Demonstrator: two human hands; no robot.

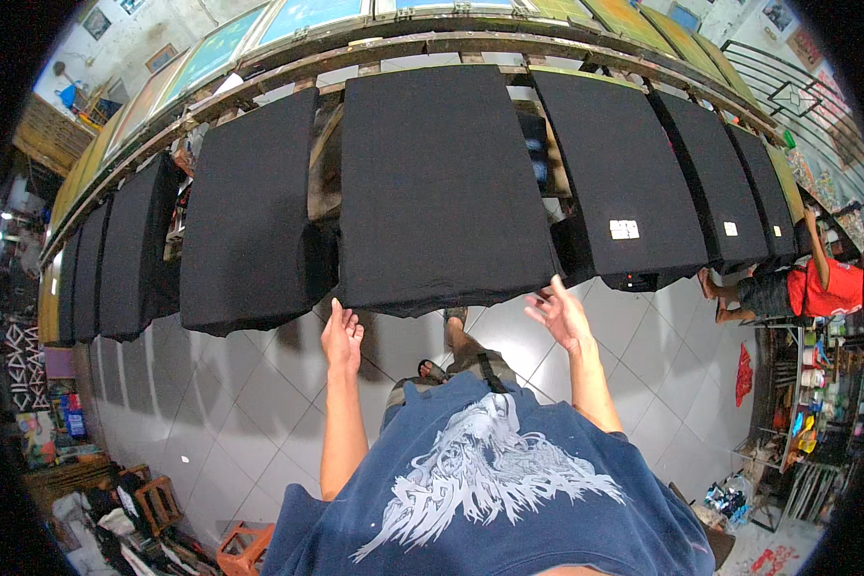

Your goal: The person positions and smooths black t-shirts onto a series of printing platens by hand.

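Observation:
Before me a black fabric garment [439, 180] lies stretched flat over a board on a long rack. At its near left corner is my left hand [343, 338], thumb and fingers together at the cloth's edge; whether they pinch it is hard to tell. My right hand [561, 313] is by the near right corner, fingers spread, the upper fingertip at or close to the hem. Another black cloth-covered board [252, 216] stands to the left. To the right, a black cloth-covered board [619, 165] bears a small white patch [624, 230].
Framed printing screens [309, 18] line the rack's far side behind a wooden rail [417, 47]. A person in a red top [828, 288] is at the rack's far right. An orange plastic stool [245, 549] stands at lower left, and crowded shelves [810, 381] at right.

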